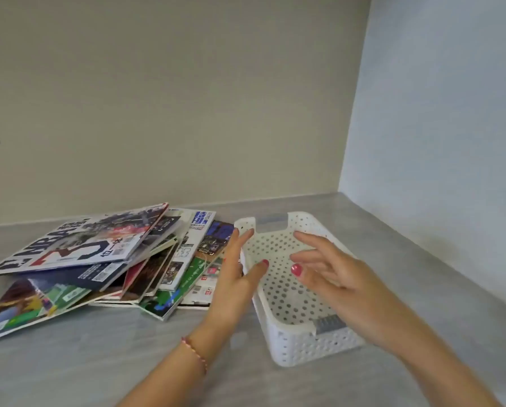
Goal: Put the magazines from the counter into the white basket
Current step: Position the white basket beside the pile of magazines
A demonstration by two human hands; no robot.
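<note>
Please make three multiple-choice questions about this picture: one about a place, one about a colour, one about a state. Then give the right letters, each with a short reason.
1. Where does the messy pile of glossy magazines lie?
A. inside the basket
B. on the grey counter, to the left of the basket
C. on the floor

2. What colour is the perforated plastic basket?
A. white
B. black
C. red

3. What is in the basket?
A. two magazines
B. a cup
C. nothing visible

Answers:
1 B, the pile rests on the grey counter beside the basket.
2 A, its walls are white.
3 C, only its dotted bottom shows; the left hand and right hand are open and hold nothing.
</note>
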